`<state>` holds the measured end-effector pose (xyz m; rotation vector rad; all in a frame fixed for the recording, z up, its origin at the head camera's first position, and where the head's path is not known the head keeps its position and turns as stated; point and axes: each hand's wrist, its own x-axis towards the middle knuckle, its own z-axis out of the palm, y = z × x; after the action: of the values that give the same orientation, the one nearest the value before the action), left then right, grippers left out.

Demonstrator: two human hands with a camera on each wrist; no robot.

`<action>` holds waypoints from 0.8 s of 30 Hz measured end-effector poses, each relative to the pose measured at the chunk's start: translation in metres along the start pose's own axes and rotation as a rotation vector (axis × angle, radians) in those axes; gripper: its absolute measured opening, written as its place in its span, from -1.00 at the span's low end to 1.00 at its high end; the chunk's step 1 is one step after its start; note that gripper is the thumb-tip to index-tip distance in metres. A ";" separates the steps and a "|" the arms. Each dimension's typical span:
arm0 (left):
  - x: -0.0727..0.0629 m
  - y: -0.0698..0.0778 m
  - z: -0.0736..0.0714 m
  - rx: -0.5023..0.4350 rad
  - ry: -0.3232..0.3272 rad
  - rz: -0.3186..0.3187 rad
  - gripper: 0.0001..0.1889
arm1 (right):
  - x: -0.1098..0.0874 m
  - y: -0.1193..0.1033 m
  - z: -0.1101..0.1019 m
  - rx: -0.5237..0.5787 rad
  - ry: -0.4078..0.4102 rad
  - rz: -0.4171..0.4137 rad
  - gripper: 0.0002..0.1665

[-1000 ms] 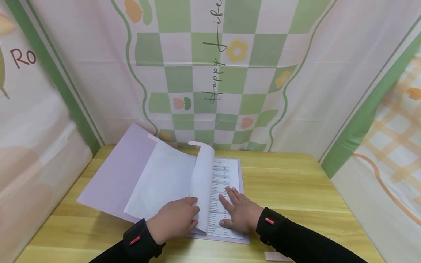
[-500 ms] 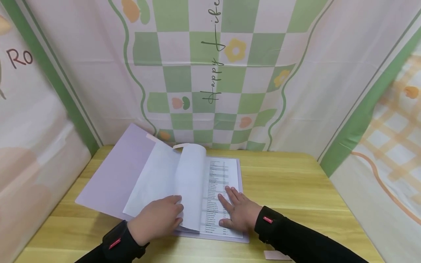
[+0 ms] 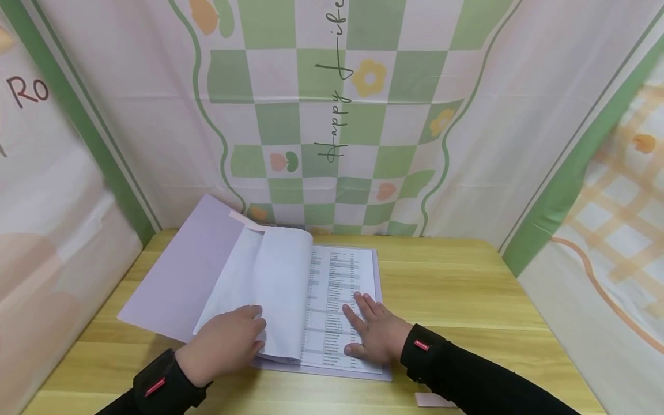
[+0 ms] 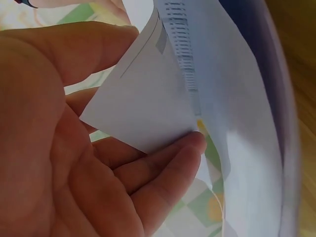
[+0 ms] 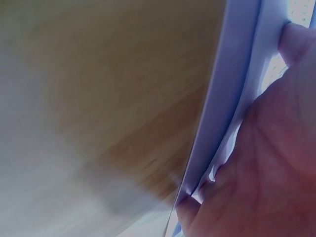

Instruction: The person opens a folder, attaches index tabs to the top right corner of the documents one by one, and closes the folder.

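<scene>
Left fingers (image 4: 170, 180) pinch a page (image 3: 282, 276) beside purple cover (image 3: 181, 271), right fingers (image 3: 355, 318) spread on a part-covered printed sheet (image 3: 342, 276).

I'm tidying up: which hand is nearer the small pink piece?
Right. The right hand is beyond and left of the pink piece; the left hand is much farther left.

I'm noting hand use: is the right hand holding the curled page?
No, the right hand lies spread on the printed sheet, while the left hand holds the curled page.
</scene>
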<state>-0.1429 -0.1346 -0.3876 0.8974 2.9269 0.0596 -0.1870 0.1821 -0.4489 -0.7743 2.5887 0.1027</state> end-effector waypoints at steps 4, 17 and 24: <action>-0.003 -0.004 -0.003 -0.001 0.000 -0.021 -0.76 | 0.000 -0.001 -0.001 0.003 0.003 0.003 0.11; -0.010 -0.023 -0.008 0.029 0.015 -0.060 -0.79 | -0.001 -0.002 -0.003 0.028 -0.008 0.000 0.13; -0.014 -0.031 -0.009 0.055 0.014 -0.085 -0.79 | 0.000 -0.003 -0.004 0.017 -0.023 0.008 0.13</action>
<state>-0.1491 -0.1680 -0.3795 0.7810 2.9894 -0.0203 -0.1868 0.1789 -0.4450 -0.7527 2.5672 0.0912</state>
